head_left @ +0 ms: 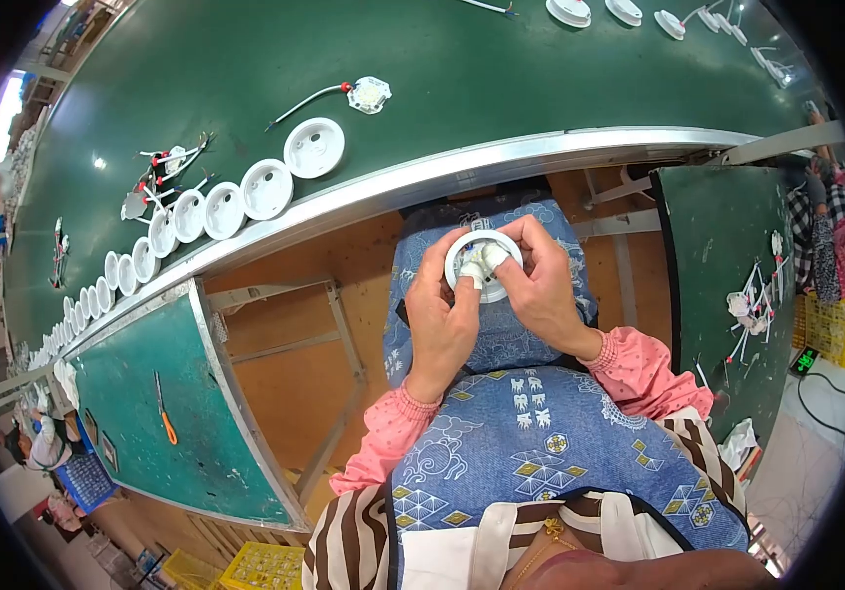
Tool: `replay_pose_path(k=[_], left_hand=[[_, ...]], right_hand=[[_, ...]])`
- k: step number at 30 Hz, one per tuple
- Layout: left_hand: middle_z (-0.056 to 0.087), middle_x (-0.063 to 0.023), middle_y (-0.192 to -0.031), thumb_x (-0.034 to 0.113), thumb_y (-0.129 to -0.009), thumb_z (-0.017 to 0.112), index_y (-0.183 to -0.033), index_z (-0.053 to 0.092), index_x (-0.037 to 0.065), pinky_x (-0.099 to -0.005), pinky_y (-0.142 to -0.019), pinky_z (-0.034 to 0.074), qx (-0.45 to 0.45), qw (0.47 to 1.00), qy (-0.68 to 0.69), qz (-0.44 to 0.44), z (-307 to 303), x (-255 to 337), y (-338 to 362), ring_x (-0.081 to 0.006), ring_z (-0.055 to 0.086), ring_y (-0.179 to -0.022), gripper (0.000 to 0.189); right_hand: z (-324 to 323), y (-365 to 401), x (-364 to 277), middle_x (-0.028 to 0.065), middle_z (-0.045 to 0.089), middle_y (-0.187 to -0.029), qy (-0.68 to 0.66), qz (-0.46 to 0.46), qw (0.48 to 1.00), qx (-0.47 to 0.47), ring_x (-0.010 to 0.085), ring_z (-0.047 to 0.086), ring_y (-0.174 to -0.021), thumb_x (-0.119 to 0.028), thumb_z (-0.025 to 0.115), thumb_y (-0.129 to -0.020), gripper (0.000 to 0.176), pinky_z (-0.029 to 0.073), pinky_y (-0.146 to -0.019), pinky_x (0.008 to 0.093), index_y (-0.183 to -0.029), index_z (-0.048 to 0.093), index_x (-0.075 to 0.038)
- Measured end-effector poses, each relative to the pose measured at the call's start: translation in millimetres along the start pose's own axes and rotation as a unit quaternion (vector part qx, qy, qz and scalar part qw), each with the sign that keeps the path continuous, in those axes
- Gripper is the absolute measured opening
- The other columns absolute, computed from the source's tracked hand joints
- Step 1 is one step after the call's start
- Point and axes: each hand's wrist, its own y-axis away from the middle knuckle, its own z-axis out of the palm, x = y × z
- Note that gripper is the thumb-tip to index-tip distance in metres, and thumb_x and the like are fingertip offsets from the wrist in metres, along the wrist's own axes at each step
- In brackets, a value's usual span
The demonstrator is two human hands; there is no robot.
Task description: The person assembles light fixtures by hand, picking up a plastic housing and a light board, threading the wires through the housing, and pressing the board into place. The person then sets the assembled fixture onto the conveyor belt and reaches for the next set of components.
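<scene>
Over my lap, both hands hold a white round lamp housing (455,258) with its open side facing up. My left hand (439,329) grips its left rim. Around the right rim are the fingers of my right hand (543,292). Both thumbs, their tips wrapped in white covers, press inside the housing. A small bluish part shows beside the thumbs; most of the inside is hidden. Beyond my hands, on the green table (462,88), lies a small white LED board (370,94) with a red connector and a white cable.
A long row of white housings (267,189) runs along the table's metal edge (422,177). Wired boards (162,182) lie in a pile behind it. Orange-handled scissors (166,418) rest on the left side table. More wired parts (752,310) lie on the right one.
</scene>
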Motion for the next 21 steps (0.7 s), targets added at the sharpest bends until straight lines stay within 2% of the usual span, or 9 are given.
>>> replay_pose_path(k=[3, 6, 9, 15, 21], left_hand=[[0.068, -0.0092, -0.116, -0.002, -0.094, 0.055, -0.128, 0.063, -0.003, -0.0258, -0.088, 0.052, -0.002, 0.997, -0.063, 0.037, -6.8, -12.4, -0.6, -0.0136, 0.064, -0.104, 0.034], [0.071, -0.0171, -0.107, -0.001, -0.087, 0.058, -0.12, 0.067, -0.001, -0.0329, -0.083, 0.054, 0.027, 0.994, -0.092, 0.061, -5.0, -9.3, 0.3, -0.023, 0.069, -0.096, 0.034], [0.072, -0.0094, -0.108, -0.002, -0.092, 0.056, -0.123, 0.068, -0.002, -0.0261, -0.08, 0.053, 0.027, 0.988, -0.129, 0.08, -6.6, -6.1, 0.5, -0.0129, 0.066, -0.093, 0.033], [0.073, -0.0096, -0.099, -0.002, -0.089, 0.056, -0.116, 0.072, -0.001, -0.0261, -0.076, 0.053, 0.058, 0.973, -0.171, 0.141, -5.1, -2.5, -0.5, -0.0127, 0.066, -0.088, 0.031], [0.072, -0.0053, -0.094, -0.002, -0.089, 0.055, -0.113, 0.074, 0.001, -0.0248, -0.075, 0.052, 0.066, 0.987, -0.127, 0.067, -4.7, 1.4, 0.1, -0.0094, 0.065, -0.088, 0.03]], right_hand=[[-0.9, -3.4, -7.5, 0.0121, 0.068, -0.09, 0.036, -0.02, 0.999, -0.027, 0.0173, 0.068, -0.081, -0.002, 0.059, -0.089, 0.015, 0.054, -0.071, 0.0318, -0.104, 0.059, 0.003], [-2.4, -4.8, -8.6, 0.0146, 0.068, -0.089, 0.081, -0.054, 0.995, -0.037, 0.0231, 0.069, -0.078, -0.003, 0.06, -0.088, 0.015, 0.053, -0.071, 0.0351, -0.102, 0.061, 0.002], [-0.7, -4.9, -9.8, 0.0157, 0.068, -0.088, 0.084, -0.059, 0.994, -0.034, 0.0262, 0.068, -0.077, -0.003, 0.06, -0.087, 0.014, 0.053, -0.07, 0.0366, -0.1, 0.061, 0.001], [2.5, -1.1, -9.2, 0.0147, 0.067, -0.086, 0.083, -0.081, 0.993, -0.025, 0.026, 0.068, -0.077, 0.002, 0.06, -0.085, 0.014, 0.052, -0.069, 0.036, -0.1, 0.06, 0.001], [9.8, 4.8, -2.1, 0.0141, 0.065, -0.087, 0.086, -0.112, 0.99, -0.002, 0.0242, 0.067, -0.076, 0.006, 0.06, -0.084, 0.019, 0.052, -0.068, 0.0344, -0.102, 0.06, 0.001]])
